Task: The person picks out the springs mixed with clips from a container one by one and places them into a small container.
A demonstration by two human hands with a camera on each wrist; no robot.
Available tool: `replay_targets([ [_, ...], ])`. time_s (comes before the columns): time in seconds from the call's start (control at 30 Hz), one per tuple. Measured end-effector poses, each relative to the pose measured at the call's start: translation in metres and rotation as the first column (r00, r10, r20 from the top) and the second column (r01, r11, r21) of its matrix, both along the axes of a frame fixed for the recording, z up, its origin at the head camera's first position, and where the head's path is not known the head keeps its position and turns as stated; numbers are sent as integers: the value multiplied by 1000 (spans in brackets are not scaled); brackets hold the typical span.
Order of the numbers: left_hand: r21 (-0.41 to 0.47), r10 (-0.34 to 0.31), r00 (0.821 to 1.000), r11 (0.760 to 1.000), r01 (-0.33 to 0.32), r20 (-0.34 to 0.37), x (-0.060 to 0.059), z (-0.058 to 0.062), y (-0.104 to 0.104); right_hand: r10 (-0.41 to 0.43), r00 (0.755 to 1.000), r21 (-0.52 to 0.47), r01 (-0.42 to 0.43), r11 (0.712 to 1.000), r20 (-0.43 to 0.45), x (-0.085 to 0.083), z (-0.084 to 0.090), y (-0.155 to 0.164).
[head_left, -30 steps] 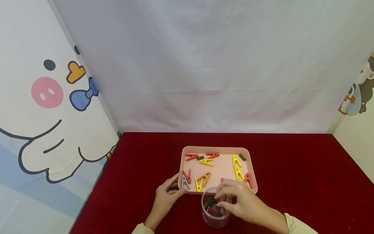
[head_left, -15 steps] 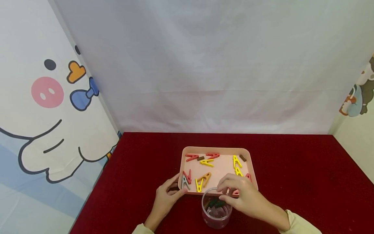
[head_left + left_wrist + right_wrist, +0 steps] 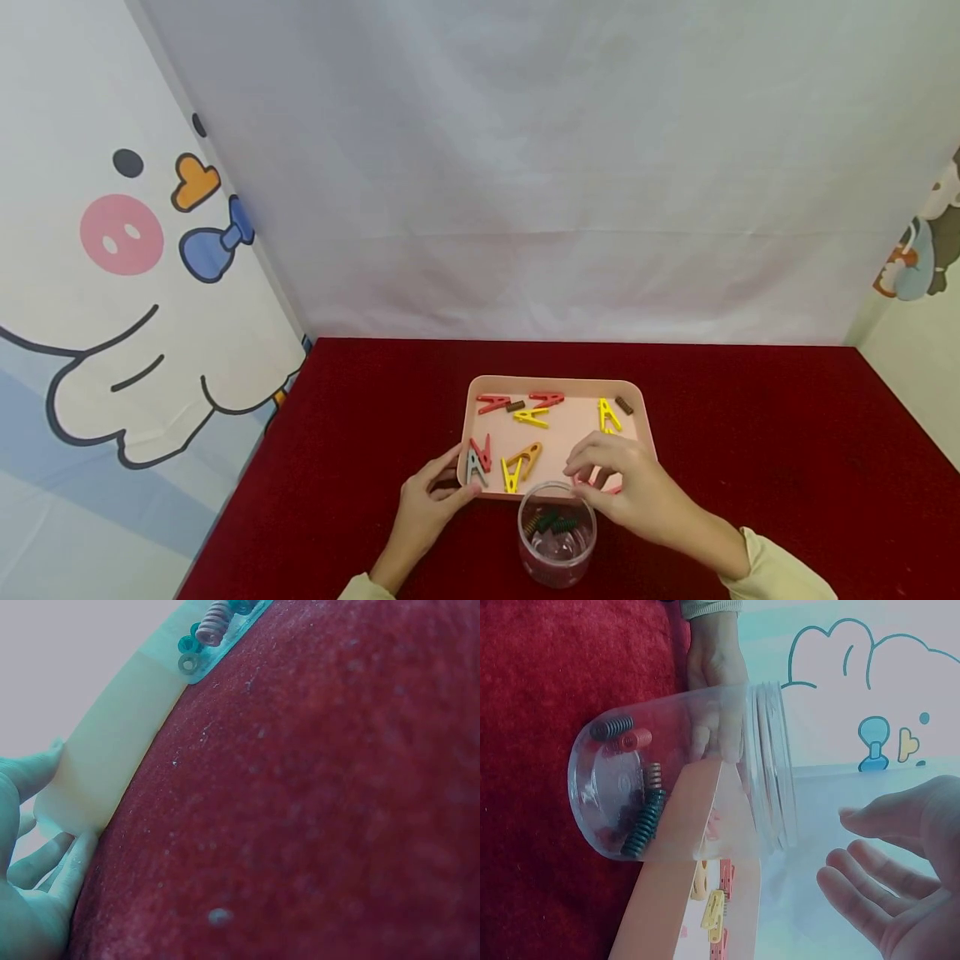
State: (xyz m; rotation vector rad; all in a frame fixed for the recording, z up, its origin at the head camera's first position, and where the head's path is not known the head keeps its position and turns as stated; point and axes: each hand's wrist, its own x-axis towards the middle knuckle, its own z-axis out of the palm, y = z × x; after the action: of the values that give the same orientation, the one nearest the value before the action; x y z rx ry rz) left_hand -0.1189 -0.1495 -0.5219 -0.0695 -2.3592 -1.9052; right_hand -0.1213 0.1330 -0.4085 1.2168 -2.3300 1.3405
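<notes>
A clear plastic jar stands on the cloth before the tray, holding several coil springs in dark green, red and brown. My right hand hovers beside the jar's mouth, over the tray's near right part; in the right wrist view its thumb and fingers are apart with nothing between them. My left hand grips the near left corner of the pink tray. Spread in the tray are red clips, yellow clips, an orange clip and a grey clip. My right hand hides some clips.
Two brown springs lie in the tray among the clips. A dark red cloth covers the table. A white curtain hangs behind it, and a cartoon-printed sheet stands along the left.
A dark green spring that my right hand pinched over the jar now lies in the jar. That hand has moved up and right with its fingers parted. The left hand has stayed put.
</notes>
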Motion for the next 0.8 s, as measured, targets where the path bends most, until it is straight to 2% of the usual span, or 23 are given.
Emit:
replay_targets([
  [0.53,-4,1,1000,1000,-1,6,1,1,0,-3,998,7,3,1000,-65,-11,0,5],
  [0.8,-10,-3,1000,1000,3,7,0,0,-1,-37,995,17,39,999,-98,-16,0,8],
])
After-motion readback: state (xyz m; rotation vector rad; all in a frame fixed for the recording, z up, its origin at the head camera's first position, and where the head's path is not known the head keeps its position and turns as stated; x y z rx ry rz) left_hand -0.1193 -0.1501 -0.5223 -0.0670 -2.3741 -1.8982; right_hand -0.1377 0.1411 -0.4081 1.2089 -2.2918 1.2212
